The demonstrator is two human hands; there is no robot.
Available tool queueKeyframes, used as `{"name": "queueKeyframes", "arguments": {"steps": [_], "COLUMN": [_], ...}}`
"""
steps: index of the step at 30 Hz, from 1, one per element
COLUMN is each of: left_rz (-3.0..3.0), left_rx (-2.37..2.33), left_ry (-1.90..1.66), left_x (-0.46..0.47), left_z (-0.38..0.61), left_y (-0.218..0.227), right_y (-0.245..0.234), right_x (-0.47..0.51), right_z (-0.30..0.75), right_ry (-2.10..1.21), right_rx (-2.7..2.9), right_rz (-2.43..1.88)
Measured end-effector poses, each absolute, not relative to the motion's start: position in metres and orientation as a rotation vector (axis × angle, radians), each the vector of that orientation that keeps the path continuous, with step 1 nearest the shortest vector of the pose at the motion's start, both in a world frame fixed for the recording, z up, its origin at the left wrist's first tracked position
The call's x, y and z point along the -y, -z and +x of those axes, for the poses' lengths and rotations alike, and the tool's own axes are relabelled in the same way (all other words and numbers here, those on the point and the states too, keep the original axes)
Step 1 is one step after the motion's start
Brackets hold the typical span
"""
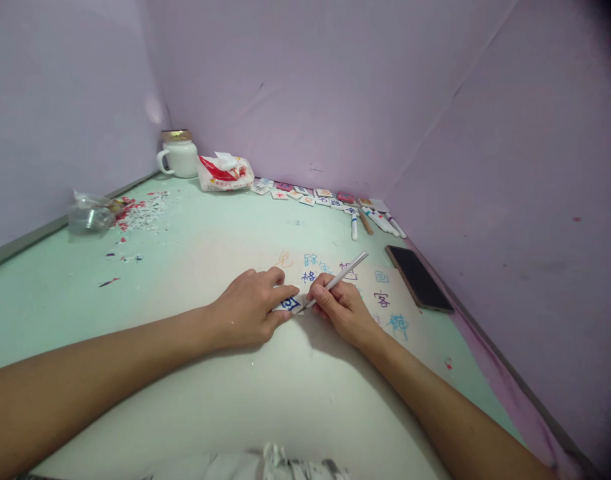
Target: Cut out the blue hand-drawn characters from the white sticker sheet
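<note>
On the table, left hand pinches a white tile marked in blue; right hand clasps a silver pen.

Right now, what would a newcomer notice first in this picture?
At the middle of the pale green table, the left hand pins a small white tile with a blue character while the right hand holds a slim white pen to it. Coloured handwritten characters lie just behind, and a flat black phone lies at the right.
</note>
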State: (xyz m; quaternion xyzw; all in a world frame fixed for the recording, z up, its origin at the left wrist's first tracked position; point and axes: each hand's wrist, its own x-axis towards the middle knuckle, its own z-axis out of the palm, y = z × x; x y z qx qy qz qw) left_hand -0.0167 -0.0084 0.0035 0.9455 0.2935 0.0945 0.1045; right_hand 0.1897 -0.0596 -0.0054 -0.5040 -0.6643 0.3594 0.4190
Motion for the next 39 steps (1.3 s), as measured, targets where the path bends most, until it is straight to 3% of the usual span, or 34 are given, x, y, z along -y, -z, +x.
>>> {"name": "queueKeyframes", "arguments": {"steps": [39], "left_rz": [2.805], "left_rx": [-0.857], "left_ry": [-0.289], "left_x": [0.0074], "left_z": [-0.0171], "left_y": [-0.0014], "right_y": [0.0036], "right_x": [0.0576], "right_z": [0.1893], "right_ry": [-0.914], "right_rx": [1.618], "right_rz": [-1.323]}}
